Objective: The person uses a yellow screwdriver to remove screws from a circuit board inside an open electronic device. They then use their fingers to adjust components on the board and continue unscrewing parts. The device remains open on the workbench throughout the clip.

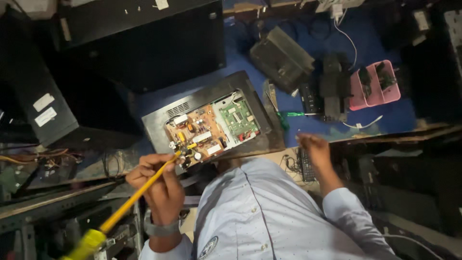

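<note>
An opened black device lies on the blue bench with a brown circuit board and a green circuit board exposed. My left hand grips a long yellow tool, its tip resting on the brown board's near edge. My right hand hovers blurred over the bench edge to the right of the device, fingers loosely bent, nothing visible in it. A green-handled screwdriver lies just beyond that hand.
A large black casing stands behind the device and another at the left. A pink tray with dark parts sits at the right, beside black adapters and a white cable. Wires clutter the left edge.
</note>
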